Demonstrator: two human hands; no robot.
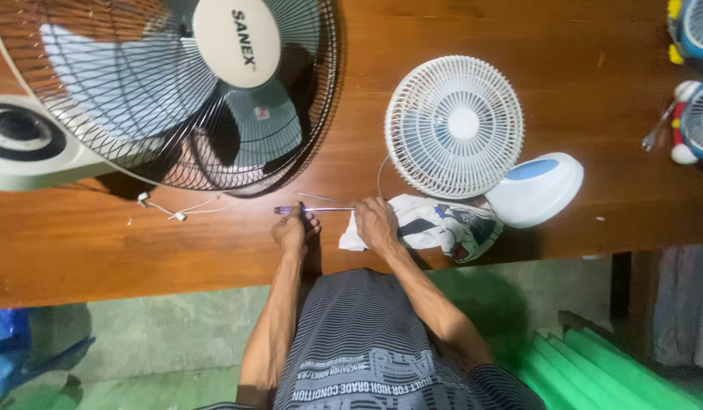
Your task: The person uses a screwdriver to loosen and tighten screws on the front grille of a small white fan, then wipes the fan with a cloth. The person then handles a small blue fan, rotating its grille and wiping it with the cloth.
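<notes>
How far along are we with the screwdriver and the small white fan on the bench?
Nothing looks opened: the small white fan lies with its grille on. In hand: the left hand holds the screwdriver by its handle; the right hand is at its shaft, on the white cloth. Any work on the fan itself remains.

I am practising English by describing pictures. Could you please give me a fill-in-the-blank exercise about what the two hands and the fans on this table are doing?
1. The left hand grips the purple handle of a ____, whose shaft lies along the wooden table.
2. The right hand presses on a white printed ____.
3. The small white fan lies flat beside its white and ____ base.
4. The large fan has a ____ wire grille.

Missing words: screwdriver; cloth; blue; black
</notes>
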